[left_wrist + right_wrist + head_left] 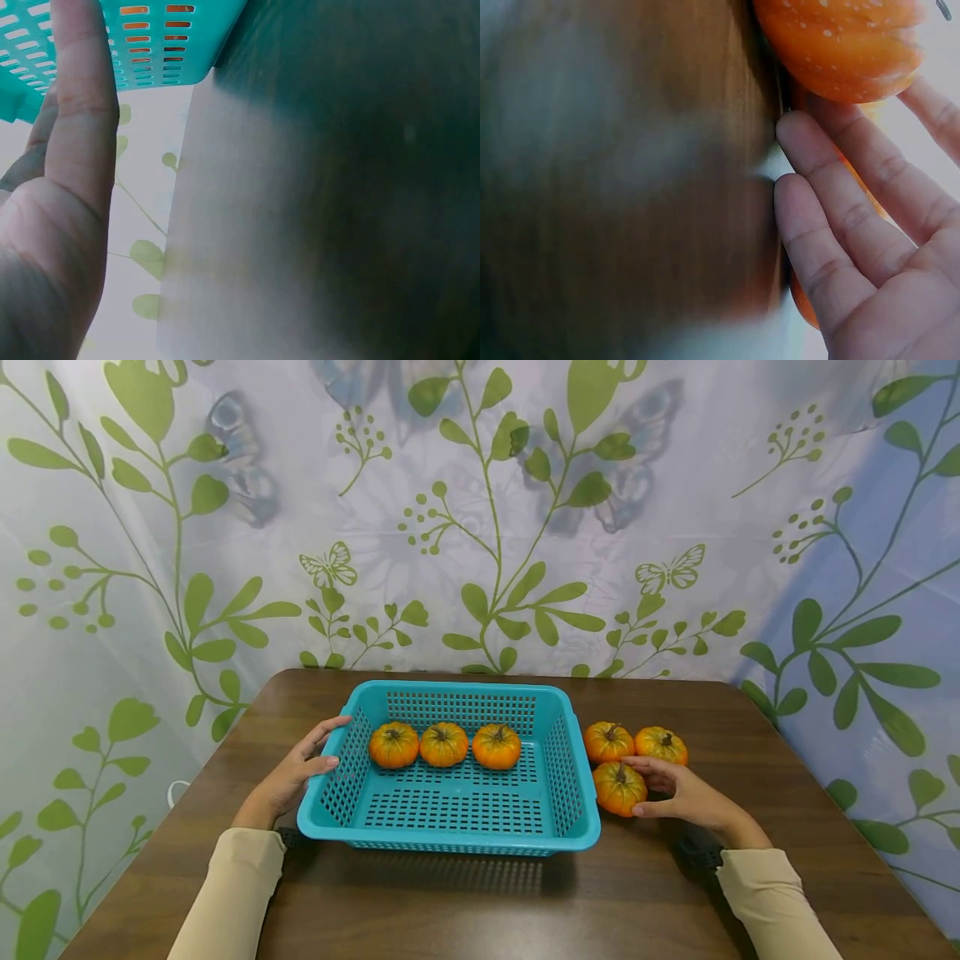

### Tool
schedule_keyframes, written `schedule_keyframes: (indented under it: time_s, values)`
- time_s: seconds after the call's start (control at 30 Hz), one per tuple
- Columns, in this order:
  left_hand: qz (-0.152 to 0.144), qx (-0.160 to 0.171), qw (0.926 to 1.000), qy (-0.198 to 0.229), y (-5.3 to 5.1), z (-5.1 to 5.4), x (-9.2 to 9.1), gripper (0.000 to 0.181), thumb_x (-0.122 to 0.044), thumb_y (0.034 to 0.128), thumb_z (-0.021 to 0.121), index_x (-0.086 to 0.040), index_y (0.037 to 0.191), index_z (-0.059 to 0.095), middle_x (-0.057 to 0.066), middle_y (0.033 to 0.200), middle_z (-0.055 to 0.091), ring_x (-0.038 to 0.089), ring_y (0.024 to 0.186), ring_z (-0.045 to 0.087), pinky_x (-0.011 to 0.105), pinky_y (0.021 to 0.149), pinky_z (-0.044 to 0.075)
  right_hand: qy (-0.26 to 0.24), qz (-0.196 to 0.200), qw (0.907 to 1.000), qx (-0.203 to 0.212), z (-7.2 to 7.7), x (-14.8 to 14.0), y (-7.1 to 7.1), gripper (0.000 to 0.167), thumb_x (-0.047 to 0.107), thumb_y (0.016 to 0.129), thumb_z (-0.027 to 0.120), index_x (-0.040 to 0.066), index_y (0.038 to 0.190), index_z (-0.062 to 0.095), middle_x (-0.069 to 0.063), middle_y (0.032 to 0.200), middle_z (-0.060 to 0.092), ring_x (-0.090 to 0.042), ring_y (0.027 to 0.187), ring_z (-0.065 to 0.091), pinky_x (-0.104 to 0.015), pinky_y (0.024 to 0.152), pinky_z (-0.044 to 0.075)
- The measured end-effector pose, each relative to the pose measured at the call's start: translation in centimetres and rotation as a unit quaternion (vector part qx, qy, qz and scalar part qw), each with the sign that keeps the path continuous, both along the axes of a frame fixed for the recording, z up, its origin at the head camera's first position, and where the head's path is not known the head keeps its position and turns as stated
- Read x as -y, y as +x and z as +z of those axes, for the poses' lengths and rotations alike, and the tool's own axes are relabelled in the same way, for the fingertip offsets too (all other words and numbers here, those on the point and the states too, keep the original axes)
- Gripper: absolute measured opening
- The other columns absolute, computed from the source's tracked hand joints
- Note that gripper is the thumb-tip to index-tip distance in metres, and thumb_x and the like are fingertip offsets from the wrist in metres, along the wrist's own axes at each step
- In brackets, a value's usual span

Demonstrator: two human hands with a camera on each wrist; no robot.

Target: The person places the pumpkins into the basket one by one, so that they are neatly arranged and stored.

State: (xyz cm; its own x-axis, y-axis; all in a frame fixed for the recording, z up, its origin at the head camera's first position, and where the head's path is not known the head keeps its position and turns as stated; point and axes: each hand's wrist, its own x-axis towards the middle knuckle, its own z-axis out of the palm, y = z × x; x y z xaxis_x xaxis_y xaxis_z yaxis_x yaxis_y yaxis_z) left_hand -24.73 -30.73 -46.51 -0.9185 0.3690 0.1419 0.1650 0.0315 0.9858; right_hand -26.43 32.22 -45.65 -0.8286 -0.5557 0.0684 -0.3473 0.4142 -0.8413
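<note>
A turquoise basket (465,839) holds three orange pumpkins (393,745) in a row. My left hand (288,777) lies at the basket's left side, fingertips on its rim; in the left wrist view, a straight finger of this hand (79,127) lies along the basket's wall (154,45). To the right of the basket, my right hand (693,793) has its thumb and fingers around the right side of the nearest pumpkin (617,787). The right wrist view shows several fingers of the hand (855,195) stretched beside and under the orange pumpkin (840,49), with low fingertips at the table. The thumb is hidden there.
Two more pumpkins (609,742) (662,743) sit just behind the one at my right hand, beside the basket's right wall. The brown wooden table (465,910) meets a leaf-patterned curtain (450,568) at its back edge. A white loop (174,792) shows off the left edge.
</note>
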Motion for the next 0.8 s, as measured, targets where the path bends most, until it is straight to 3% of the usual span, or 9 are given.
schedule_keyframes:
  time_s: [0.23, 0.57, 0.8]
  values:
    - [0.001, -0.008, 1.0, -0.002, 0.02, 0.01, -0.02, 0.057, -0.012, 0.1083, 0.054, -0.037, 0.158, 0.046, 0.034, 0.16, 0.026, 0.016, 0.12, 0.062, 0.038, 0.093, 0.061, 0.013, -0.017, 0.9997, -0.013, -0.29, -0.03, -0.16, 0.065, 0.008, 0.095, 0.083, -0.01, 0.15, 0.053, -0.031, 0.142, 0.06, -0.002, 0.116, 0.062, -0.022, 0.097, 0.053]
    - [0.0, 0.0, 1.0, -0.006, 0.1, -0.08, 0.08, 0.057, -0.014, 0.1089, 0.054, -0.039, 0.159, 0.044, 0.036, 0.165, 0.019, 0.016, 0.121, 0.061, 0.037, 0.094, 0.06, -0.001, -0.025, 0.9992, -0.032, -0.4, 0.12, -0.23, 0.063, 0.003, 0.089, 0.087, -0.013, 0.142, 0.057, -0.025, 0.133, 0.063, -0.003, 0.112, 0.062, -0.02, 0.094, 0.053]
    - [-0.006, 0.004, 1.0, 0.005, 0.14, 0.1, -0.06, 0.057, -0.014, 0.1092, 0.054, -0.04, 0.159, 0.045, 0.037, 0.164, 0.017, 0.016, 0.12, 0.062, 0.038, 0.093, 0.061, -0.025, -0.031, 0.9988, -0.029, 0.31, 0.06, -0.03, 0.063, 0.0, 0.091, 0.085, -0.016, 0.143, 0.054, -0.034, 0.135, 0.061, -0.002, 0.11, 0.066, -0.018, 0.093, 0.054]
